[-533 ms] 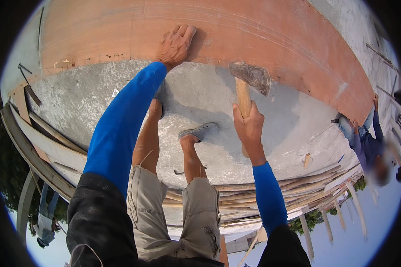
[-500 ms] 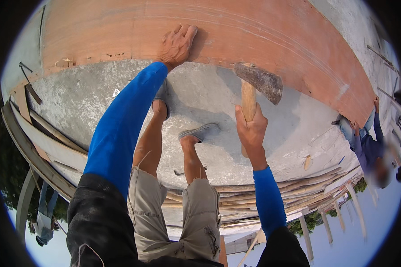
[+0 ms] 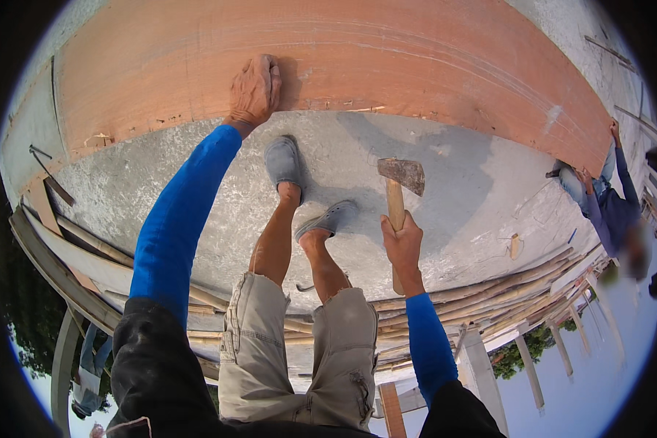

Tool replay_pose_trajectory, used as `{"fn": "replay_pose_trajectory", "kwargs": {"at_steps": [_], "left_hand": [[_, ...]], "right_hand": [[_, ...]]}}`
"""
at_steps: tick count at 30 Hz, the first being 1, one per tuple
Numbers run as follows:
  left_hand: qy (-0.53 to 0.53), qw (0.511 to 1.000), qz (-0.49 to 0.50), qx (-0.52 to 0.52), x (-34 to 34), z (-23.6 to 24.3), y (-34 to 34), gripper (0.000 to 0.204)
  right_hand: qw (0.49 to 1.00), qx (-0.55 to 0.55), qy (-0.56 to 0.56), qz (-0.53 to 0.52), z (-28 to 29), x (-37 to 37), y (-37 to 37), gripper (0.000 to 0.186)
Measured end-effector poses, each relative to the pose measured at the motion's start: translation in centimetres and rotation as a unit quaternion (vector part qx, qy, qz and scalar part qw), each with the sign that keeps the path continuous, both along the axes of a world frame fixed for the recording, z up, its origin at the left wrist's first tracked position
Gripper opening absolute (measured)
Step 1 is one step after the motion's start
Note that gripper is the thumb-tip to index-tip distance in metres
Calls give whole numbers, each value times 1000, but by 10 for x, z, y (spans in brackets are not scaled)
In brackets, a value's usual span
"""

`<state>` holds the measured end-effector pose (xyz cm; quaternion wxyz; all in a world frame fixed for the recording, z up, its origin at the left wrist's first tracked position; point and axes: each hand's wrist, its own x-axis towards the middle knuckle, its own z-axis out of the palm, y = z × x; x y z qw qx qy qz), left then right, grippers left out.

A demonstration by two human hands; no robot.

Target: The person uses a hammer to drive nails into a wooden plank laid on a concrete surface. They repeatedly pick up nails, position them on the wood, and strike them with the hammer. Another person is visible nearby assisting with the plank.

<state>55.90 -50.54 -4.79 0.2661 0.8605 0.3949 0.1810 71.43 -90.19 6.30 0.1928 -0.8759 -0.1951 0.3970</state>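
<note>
My right hand (image 3: 403, 244) grips the wooden handle of a hatchet (image 3: 401, 175), its thumb lying along the wood. The dark, worn metal head points up and flares toward the right, apart from the panel. My left hand (image 3: 255, 89) rests with curled fingers on a long reddish-brown plywood panel (image 3: 387, 58), close to its near edge. Whatever those fingers may hold is hidden. Splintered spots and small holes run along that edge, and pale scratch lines cross the face.
At the right, another person (image 3: 607, 197) has hands on the panel's far end. A pry bar (image 3: 55, 179) lies at the left, near curved boards (image 3: 66, 266). Several wooden poles (image 3: 474, 296) lie behind my legs on the concrete floor (image 3: 175, 168). Another person (image 3: 89, 372) is at lower left.
My left hand has shifted left along the panel's edge. The hatchet has drawn back from the panel toward me, still in my right hand. My left shoe now shows fully.
</note>
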Motion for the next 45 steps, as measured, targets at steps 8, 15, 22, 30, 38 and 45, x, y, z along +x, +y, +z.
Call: {"fn": "replay_pose_trajectory", "kwargs": {"at_steps": [8,15,22,30,38,45], "left_hand": [[-158,884,90,-431,115,47,-120,13],[-248,726,146,-625,138,58,-160,20],[-297,715,97,-626,167,62,-202,19],[-83,810,153,-560,183,60,-278,25],[-229,831,77,-501,242,46,-274,28],[-141,958,-57,-242,292,12,-224,18]], "right_hand": [[957,-61,95,-266,63,21,-73,20],[934,-17,179,-310,27,51,-98,22],[907,29,258,-333,9,53,-128,21],[856,-31,340,-389,-21,26,-186,27],[824,-36,345,-447,-37,48,-207,25],[806,-36,356,-471,-33,53,-198,23]]}}
